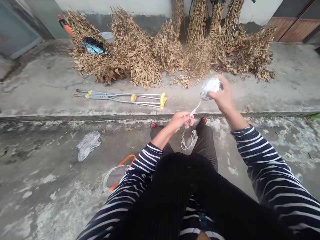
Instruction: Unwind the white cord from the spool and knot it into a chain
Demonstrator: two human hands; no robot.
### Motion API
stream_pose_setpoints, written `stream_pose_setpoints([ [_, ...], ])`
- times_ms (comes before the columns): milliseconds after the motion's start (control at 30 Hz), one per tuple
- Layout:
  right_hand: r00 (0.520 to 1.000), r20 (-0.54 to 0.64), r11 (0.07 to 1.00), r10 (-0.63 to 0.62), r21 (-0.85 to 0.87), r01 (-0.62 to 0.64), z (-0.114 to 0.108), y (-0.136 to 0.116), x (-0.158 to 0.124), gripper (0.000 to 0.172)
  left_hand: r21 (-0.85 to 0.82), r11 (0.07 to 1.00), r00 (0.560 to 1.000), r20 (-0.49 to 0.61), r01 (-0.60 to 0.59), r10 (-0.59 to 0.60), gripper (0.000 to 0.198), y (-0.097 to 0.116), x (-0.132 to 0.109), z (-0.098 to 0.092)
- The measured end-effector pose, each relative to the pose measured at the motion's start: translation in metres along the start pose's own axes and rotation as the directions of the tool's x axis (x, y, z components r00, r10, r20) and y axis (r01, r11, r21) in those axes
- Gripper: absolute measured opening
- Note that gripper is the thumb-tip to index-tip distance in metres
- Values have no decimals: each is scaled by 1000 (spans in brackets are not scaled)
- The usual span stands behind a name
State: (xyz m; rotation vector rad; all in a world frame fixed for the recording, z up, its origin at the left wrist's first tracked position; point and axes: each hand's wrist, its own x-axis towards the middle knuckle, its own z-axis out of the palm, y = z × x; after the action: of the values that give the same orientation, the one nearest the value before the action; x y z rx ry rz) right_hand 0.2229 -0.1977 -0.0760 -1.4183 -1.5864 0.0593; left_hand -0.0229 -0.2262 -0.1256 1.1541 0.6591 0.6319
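My right hand (223, 94) is curled around a ball of white string (209, 88), fingers and thumb spread to fit it. A strand (196, 108) runs from the ball down to my left hand (181, 120), where I pinch it between narrowed fingers. Below that hand dangles a loose, crinkled tail (183, 146) (it hangs in front of my legs). Left of my hands, a pair of crutches (120, 100) lies on the concrete step (45, 96); beyond both hands are dried plants (142, 56). A crumpled plastic bag (88, 145) is farther down to the left.
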Motion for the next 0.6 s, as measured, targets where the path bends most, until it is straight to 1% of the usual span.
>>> stream_pose_setpoints([
  [100,999,14,999,37,-18,-37,10,4,-13,68,-7,999,999,18,38,-38,15,9,-4,0],
  [200,1000,28,1000,5,-9,-5,13,-7,-21,72,-39,997,997,38,68,-67,22,12,-4,-2],
  [333,1000,27,1000,3,16,-3,4,-33,-18,73,-125,985,993,15,122,-121,32,4,-2,-7],
  [433,1000,18,1000,-1,19,0,-6,-51,-15,73,-185,972,990,30,144,-141,41,-3,-1,-11],
  [500,1000,19,1000,-20,12,19,-10,-59,-15,72,-136,984,993,58,113,-106,55,-5,-2,-10],
  [567,999,24,999,-32,8,32,-11,-62,-14,71,-28,998,996,78,55,-53,73,-5,-3,-8],
  [600,999,25,999,-33,8,33,-11,-62,-14,71,28,999,996,83,26,-28,79,-4,-4,-6],
])
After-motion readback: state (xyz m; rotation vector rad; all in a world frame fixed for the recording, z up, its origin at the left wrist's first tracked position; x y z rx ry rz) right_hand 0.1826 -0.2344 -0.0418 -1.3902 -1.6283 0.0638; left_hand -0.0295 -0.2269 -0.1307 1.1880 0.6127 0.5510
